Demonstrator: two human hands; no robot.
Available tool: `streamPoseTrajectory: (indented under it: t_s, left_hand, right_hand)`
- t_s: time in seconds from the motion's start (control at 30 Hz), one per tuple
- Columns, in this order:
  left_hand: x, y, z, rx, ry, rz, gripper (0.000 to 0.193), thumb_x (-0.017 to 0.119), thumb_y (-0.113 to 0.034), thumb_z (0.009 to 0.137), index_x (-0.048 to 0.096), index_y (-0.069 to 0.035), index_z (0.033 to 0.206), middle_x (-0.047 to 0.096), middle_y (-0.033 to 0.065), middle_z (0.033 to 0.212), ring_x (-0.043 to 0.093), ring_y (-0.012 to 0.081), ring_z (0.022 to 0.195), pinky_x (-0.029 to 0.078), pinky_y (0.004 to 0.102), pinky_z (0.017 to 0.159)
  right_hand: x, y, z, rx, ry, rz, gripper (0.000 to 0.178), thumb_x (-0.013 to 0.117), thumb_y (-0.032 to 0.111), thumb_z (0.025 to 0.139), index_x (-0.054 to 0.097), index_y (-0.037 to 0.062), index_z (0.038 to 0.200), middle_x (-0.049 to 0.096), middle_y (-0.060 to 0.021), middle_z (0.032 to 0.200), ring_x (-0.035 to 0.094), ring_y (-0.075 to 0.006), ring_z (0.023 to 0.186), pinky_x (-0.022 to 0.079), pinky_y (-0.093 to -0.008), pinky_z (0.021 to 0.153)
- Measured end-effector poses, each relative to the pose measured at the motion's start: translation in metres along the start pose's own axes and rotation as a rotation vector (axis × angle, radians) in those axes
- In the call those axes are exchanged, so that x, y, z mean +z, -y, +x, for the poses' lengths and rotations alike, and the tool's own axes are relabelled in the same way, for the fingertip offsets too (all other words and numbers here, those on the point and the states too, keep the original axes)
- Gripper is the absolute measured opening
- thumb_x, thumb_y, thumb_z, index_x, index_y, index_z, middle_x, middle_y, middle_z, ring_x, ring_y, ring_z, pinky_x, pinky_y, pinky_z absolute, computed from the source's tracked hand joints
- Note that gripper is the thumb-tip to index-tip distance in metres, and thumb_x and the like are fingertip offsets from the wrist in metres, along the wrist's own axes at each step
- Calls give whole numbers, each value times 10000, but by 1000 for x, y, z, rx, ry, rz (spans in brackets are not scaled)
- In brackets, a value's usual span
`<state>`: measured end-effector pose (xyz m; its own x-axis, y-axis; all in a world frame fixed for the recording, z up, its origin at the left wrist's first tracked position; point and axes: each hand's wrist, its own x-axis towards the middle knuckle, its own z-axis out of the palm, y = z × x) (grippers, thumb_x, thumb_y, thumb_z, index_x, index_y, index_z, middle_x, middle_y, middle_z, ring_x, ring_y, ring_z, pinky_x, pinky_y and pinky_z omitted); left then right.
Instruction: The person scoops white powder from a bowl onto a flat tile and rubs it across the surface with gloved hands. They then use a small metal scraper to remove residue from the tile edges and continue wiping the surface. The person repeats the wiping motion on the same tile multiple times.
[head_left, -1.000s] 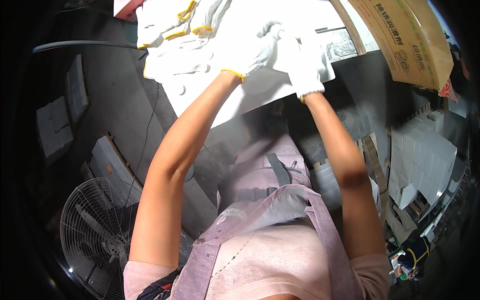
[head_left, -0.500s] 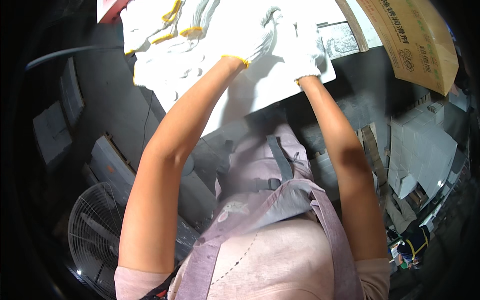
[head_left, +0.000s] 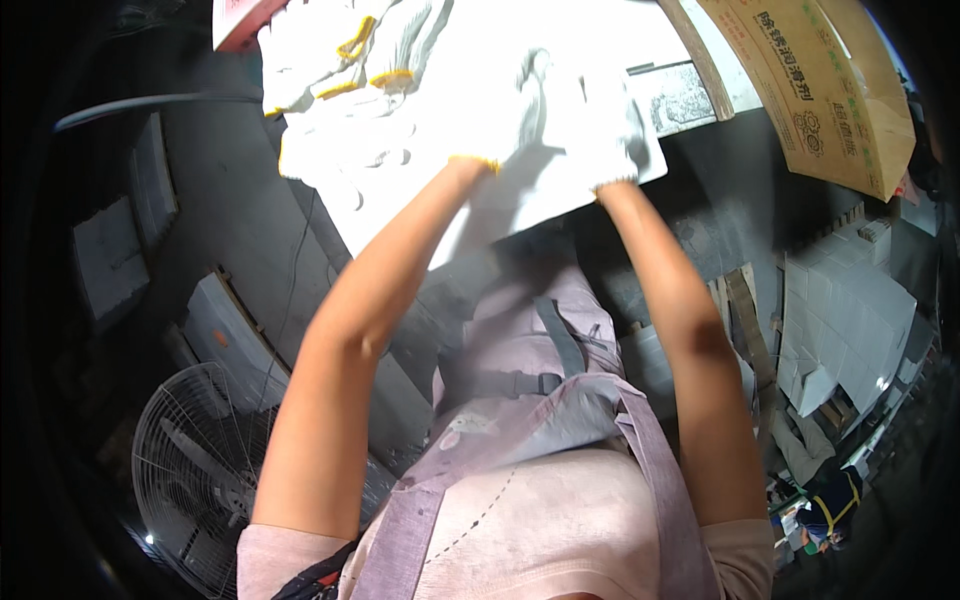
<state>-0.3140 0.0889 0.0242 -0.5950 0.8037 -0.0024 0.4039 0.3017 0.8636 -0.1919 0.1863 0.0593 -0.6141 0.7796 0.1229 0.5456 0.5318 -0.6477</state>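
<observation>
Both my hands wear white knitted gloves with yellow-edged cuffs and are over a brightly lit white work surface (head_left: 540, 205). My left hand (head_left: 522, 118) is near the middle of the surface, and my right hand (head_left: 612, 130) is close to its right end. Strong glare washes out the fingers of both hands, so I cannot make out their shape or anything between them. Left of my hands lie several loose white gloves (head_left: 405, 45) with yellow cuffs, some overlapping. More white glove fabric (head_left: 335, 145) lies nearer along the left edge.
A red box (head_left: 235, 22) sits at the far left corner. At the right are a wooden strip (head_left: 700, 60) and an open brown cardboard carton (head_left: 795, 95). A caged fan (head_left: 195, 480) stands low on the left. Stacked pale boxes (head_left: 845, 310) and another person (head_left: 830, 505) are farther right.
The view has shifted slightly, so the surface and gloves appear a little lower and to the right. My hands stay at about the same place over the surface.
</observation>
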Motion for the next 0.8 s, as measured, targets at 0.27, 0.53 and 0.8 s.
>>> streamPoseTrajectory:
  t_s: [0.27,0.53,0.8]
  left_hand:
    - [-8,-20,-1,-35,-31,57,473,468,-326,1104,558,-37,1466,593,158,1439,577,278,1290,448,379,1093]
    - [-13,-27,-2,-95,-71,230,408,507,-289,1072,644,-27,1354,668,162,1275,644,314,1150,511,413,956]
    - [-23,-54,-10,102,-177,432,402,570,-348,1051,678,-79,1330,671,175,1327,631,300,1210,497,398,1025]
  right_hand:
    - [-8,12,14,9,119,-22,522,581,522,1018,699,66,1243,690,-195,1238,666,-350,1119,540,-457,933]
    - [-12,20,18,66,211,-124,509,555,517,1027,708,83,1245,683,-198,1254,653,-363,1161,534,-461,974]
    - [-9,22,20,3,145,-108,502,552,512,1025,713,89,1242,683,-199,1255,649,-366,1181,532,-474,986]
